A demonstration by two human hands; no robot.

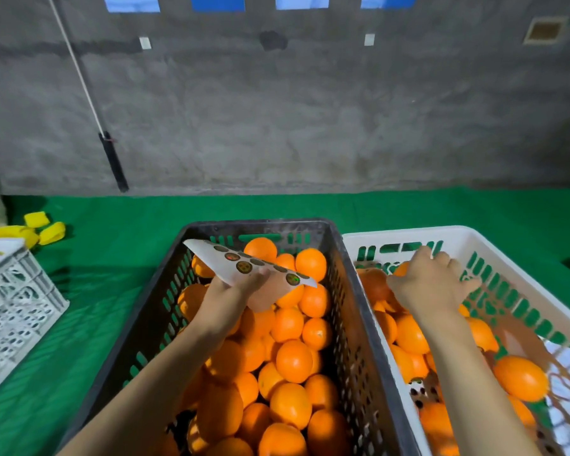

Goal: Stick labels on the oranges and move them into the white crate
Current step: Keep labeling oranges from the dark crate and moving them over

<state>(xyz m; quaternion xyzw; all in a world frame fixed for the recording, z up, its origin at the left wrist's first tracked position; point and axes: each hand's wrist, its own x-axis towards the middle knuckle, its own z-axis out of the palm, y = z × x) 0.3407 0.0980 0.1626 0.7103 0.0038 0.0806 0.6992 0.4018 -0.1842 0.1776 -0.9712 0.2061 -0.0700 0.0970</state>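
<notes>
Above the black plastic crate (260, 225), the left hand (234, 291) pinches a flimsy white label sheet (241, 263); the right hand (431, 284), just rightward, shows no clear grasp

The right hand (431, 281) is covering most of an orange (401, 268) at the far end of the white crate (408, 236). Its fingertips are dipping out of sight, so whether it is gripping the fruit cannot be told. The label sheet (241, 261) is hiding the fingers of the left hand (231, 291) (only the thumb is showing on top), and the print on its round labels is coming out too small to read. The bottom edge is cutting off both forearms and the near ends of the black crate (264, 225) and the white crate.
</notes>
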